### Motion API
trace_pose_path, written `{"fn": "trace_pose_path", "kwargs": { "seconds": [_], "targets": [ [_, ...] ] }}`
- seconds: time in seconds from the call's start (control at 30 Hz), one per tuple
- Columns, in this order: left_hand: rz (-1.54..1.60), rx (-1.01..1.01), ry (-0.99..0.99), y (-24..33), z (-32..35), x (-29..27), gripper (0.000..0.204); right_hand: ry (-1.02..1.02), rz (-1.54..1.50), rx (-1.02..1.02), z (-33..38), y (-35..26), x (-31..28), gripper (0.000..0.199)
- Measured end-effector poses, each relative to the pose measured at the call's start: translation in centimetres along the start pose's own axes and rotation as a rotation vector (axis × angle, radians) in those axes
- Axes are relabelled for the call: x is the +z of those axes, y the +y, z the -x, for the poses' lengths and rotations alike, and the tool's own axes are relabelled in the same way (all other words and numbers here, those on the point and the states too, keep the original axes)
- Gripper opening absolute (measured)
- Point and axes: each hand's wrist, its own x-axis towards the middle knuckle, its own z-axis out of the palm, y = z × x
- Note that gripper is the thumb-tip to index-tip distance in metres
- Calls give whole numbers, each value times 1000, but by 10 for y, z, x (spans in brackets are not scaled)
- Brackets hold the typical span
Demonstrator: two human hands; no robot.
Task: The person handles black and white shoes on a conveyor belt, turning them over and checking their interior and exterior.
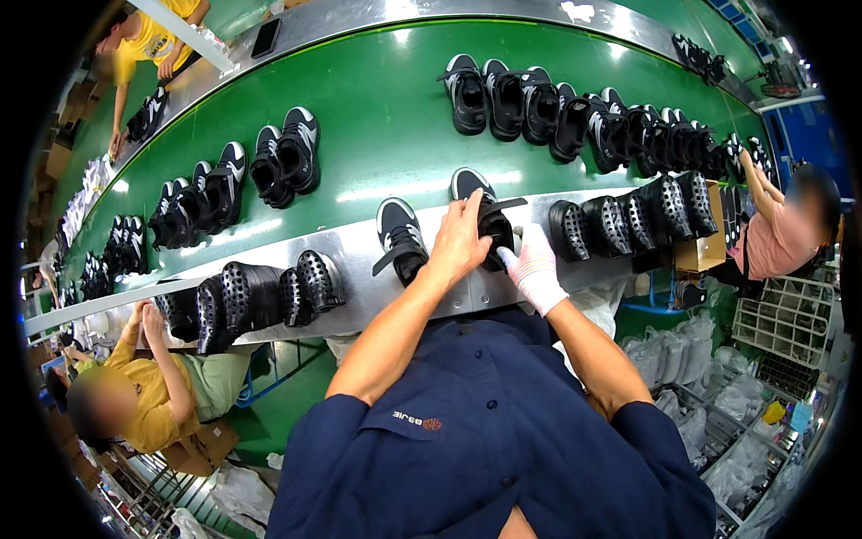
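Note:
A black sneaker with a white-and-grey toe stands in front of me at the edge of the green belt, toe pointing away. Its black strap sticks out loose to the right. My bare left hand grips the sneaker from the left, its fingers over the top near the opening. On the other side my right hand, in a white glove, holds the heel; its fingertips are partly hidden. Just left, untouched, stands a matching sneaker, its strap hanging to the left.
Black shoe-shaped forms with round holes line the metal ledge, left and right. Several sneakers stand on the green belt. Co-workers sit at left and right; another is across the belt. A wire rack stands right.

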Motion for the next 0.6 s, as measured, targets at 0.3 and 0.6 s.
{"fn": "trace_pose_path", "kwargs": {
  "seconds": [0.3,0.6],
  "targets": [
    [-157,-373,61,4,-8,28,95,-177,175,164,-49,-10,29,27],
    [-378,-558,178,15,142,-56,63,-298,214,143,-52,-5,30,29]
  ]
}}
